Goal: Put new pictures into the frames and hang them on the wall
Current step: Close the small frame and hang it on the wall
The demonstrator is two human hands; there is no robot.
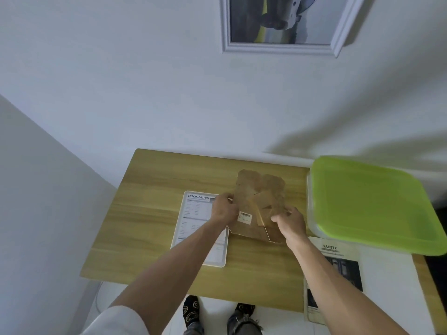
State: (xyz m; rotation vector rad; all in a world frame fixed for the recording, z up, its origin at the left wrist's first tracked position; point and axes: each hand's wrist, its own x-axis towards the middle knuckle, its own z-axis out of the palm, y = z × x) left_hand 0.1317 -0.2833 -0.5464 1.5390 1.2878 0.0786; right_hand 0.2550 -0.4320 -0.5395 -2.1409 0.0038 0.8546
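I hold a brown backing board (256,204) with a fold-out stand and a barcode sticker, tilted above the wooden table (154,189). My left hand (223,209) grips its left edge. My right hand (291,224) grips its lower right corner. A white frame (200,228) lies flat on the table under my left forearm, with a "SPECIFICATION" sheet in it. A "SAFETY" print (336,267) lies at the table's right front. A white-framed picture (281,22) hangs on the wall above.
A clear container with a green lid (372,201) sits at the table's right end, overlapping the SAFETY print's top. The table stands against a white wall, with a corner wall at left. My feet show below the table's front edge.
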